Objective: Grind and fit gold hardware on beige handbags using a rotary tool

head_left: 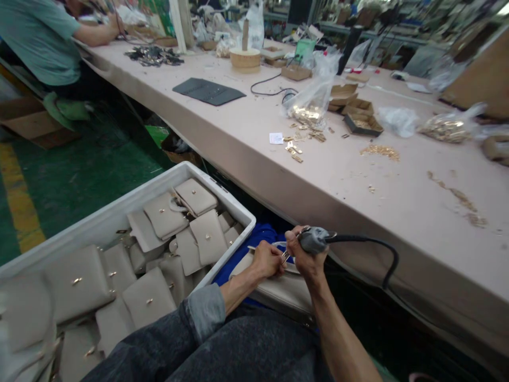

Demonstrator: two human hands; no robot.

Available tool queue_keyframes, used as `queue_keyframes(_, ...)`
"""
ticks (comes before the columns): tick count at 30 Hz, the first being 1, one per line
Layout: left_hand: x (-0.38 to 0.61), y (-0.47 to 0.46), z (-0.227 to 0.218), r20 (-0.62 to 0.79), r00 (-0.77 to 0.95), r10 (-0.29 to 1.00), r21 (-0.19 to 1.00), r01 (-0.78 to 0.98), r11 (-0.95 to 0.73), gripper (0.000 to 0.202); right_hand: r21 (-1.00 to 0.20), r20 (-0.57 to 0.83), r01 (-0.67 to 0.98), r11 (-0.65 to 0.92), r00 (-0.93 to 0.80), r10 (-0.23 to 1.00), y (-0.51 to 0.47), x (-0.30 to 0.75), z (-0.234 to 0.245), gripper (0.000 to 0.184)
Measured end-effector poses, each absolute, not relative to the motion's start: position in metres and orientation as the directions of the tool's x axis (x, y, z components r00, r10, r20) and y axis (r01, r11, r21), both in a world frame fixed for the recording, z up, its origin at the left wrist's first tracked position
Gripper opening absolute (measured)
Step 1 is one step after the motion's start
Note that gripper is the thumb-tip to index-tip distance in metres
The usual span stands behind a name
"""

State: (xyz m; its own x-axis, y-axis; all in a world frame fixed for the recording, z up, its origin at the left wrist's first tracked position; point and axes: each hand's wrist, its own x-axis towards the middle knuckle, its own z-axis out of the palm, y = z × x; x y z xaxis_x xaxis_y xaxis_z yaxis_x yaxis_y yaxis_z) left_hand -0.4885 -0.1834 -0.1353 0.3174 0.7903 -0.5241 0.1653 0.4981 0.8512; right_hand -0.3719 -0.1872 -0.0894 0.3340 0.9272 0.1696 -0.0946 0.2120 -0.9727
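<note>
A beige handbag (284, 292) rests on my lap, partly covered by my hands and forearms. My right hand (304, 257) is wrapped round a grey corded electric screwdriver (314, 240), its black cable leaving to the right. The tool's thin metal tip points down-left to the fingers of my left hand (267, 260). Those fingers are pinched together at the upper part of the handbag, gripping it there. Whatever small fitting lies under the fingertips is hidden. Blue cloth (240, 265) shows beneath the bag.
A white crate (222, 196) full of beige handbags (209, 236) stands to my left. Along the long table (270, 175) ahead lie gold metal pieces (294, 151), plastic bags (314, 101), small boxes (363, 124) and a black panel (209, 91). A co-worker (43, 42) sits at the far left.
</note>
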Motion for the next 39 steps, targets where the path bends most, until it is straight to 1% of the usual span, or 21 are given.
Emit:
queue_keyframes(3, -0.489, -0.184, -0.137, -0.484, 0.344, 0.805, 0.875, 0.162, 0.456, 0.019, -0.972, 0.198, -0.067, 0.227, 0.298, 0.934, -0.192, -0.372, -0.086, 0.029)
queue_keyframes(4, -0.489, -0.183, -0.139, -0.466, 0.370, 0.804, 0.884, 0.154, 0.442, 0.020, -0.969, 0.191, -0.092, 0.228, 0.304, 0.934, -0.192, -0.372, -0.083, 0.031)
queue_keyframes(6, -0.487, -0.180, -0.143, -0.444, 0.401, 0.801, 0.893, 0.122, 0.434, 0.023, -0.948, 0.179, -0.189, 0.257, 0.353, 0.919, -0.191, -0.370, -0.071, 0.033)
queue_keyframes(8, -0.485, -0.179, -0.147, -0.465, 0.393, 0.793, 0.881, 0.114, 0.460, 0.030, -0.890, 0.183, -0.300, 0.344, 0.456, 0.871, -0.191, -0.361, -0.052, 0.030)
queue_keyframes(9, -0.483, -0.179, -0.149, -0.480, 0.383, 0.789, 0.872, 0.109, 0.477, 0.033, -0.852, 0.188, -0.336, 0.402, 0.519, 0.834, -0.191, -0.353, -0.040, 0.028)
queue_keyframes(11, -0.481, -0.179, -0.151, -0.501, 0.360, 0.787, 0.858, 0.090, 0.506, 0.037, -0.789, 0.191, -0.354, 0.501, 0.634, 0.749, -0.191, -0.327, -0.015, 0.030)
queue_keyframes(14, -0.481, -0.180, -0.154, -0.515, 0.347, 0.784, 0.848, 0.071, 0.525, 0.042, -0.742, 0.168, -0.317, 0.591, 0.765, 0.622, -0.188, -0.262, 0.015, 0.034)
queue_keyframes(16, -0.482, -0.180, -0.156, -0.507, 0.353, 0.786, 0.852, 0.070, 0.518, 0.042, -0.701, 0.137, -0.284, 0.654, 0.846, 0.515, -0.182, -0.208, 0.026, 0.031)
queue_keyframes(17, -0.482, -0.180, -0.156, -0.500, 0.361, 0.787, 0.856, 0.068, 0.512, 0.041, -0.674, 0.110, -0.279, 0.684, 0.878, 0.467, -0.177, -0.182, 0.029, 0.027)
queue_keyframes(19, -0.483, -0.180, -0.157, -0.488, 0.372, 0.789, 0.861, 0.061, 0.504, 0.038, -0.635, 0.004, -0.286, 0.718, 0.928, 0.373, -0.167, -0.135, 0.031, 0.018)
queue_keyframes(22, -0.483, -0.180, -0.157, -0.480, 0.379, 0.791, 0.866, 0.057, 0.498, 0.039, -0.630, -0.174, -0.282, 0.724, 0.959, 0.222, -0.150, -0.088, 0.028, 0.016)
queue_keyframes(24, -0.483, -0.180, -0.158, -0.478, 0.378, 0.793, 0.867, 0.055, 0.496, 0.041, -0.642, -0.224, -0.257, 0.722, 0.964, 0.143, -0.138, -0.073, 0.022, 0.018)
queue_keyframes(27, -0.481, -0.179, -0.162, -0.483, 0.374, 0.792, 0.864, 0.055, 0.501, 0.046, -0.662, -0.252, -0.219, 0.717, 0.966, 0.063, -0.123, -0.065, 0.011, 0.026)
queue_keyframes(30, -0.480, -0.178, -0.165, -0.483, 0.378, 0.790, 0.862, 0.051, 0.504, 0.045, -0.681, -0.258, -0.188, 0.708, 0.966, 0.008, -0.115, -0.062, 0.002, 0.034)
queue_keyframes(32, -0.480, -0.177, -0.165, -0.485, 0.382, 0.786, 0.861, 0.050, 0.507, 0.043, -0.690, -0.260, -0.183, 0.700, 0.966, -0.004, -0.113, -0.060, -0.001, 0.035)
queue_keyframes(39, -0.477, -0.175, -0.164, -0.508, 0.374, 0.776, 0.852, 0.084, 0.517, 0.040, -0.697, -0.267, -0.190, 0.692, 0.964, -0.004, -0.112, -0.061, -0.002, 0.031)
